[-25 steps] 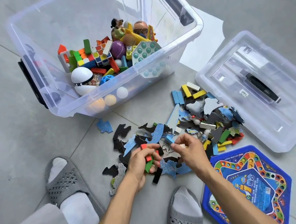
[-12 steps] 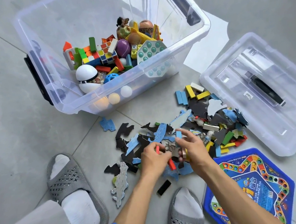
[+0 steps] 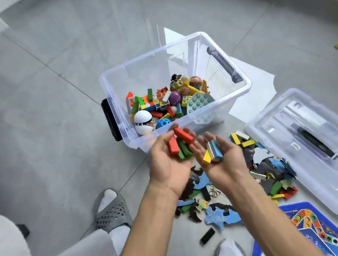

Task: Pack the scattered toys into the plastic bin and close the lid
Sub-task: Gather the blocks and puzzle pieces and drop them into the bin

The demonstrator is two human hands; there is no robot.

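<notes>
The person crouches over the grey tiled floor with both palms turned up, side by side, just in front of the near wall of the clear plastic storage bin. The left hand cradles a small heap of red and green wooden blocks on loosely curved fingers, cupped under the blocks rather than clenched on them. The right hand carries a stack of blue, grey and yellow wooden blocks the same way, fingers gently curved beneath it. The bin stands open and partly filled: a white egg-shaped toy, a purple ball, a teal bubble-dotted pop toy and a jumble of coloured bricks lie along its bottom (black handles show at both ends). The bin's clear lid with its black handle lies flat on the floor to the right, well apart from the bin. Between the lid and the forearms, scattered blue and black jigsaw pieces and more loose coloured blocks cover the tiles. One black rectangular block sits alone near the right foot. A blue board-game tray with a coloured track rests at the lower right, touching nothing I can make out but the floor. A grey perforated slipper over a white sock is planted on the left.
</notes>
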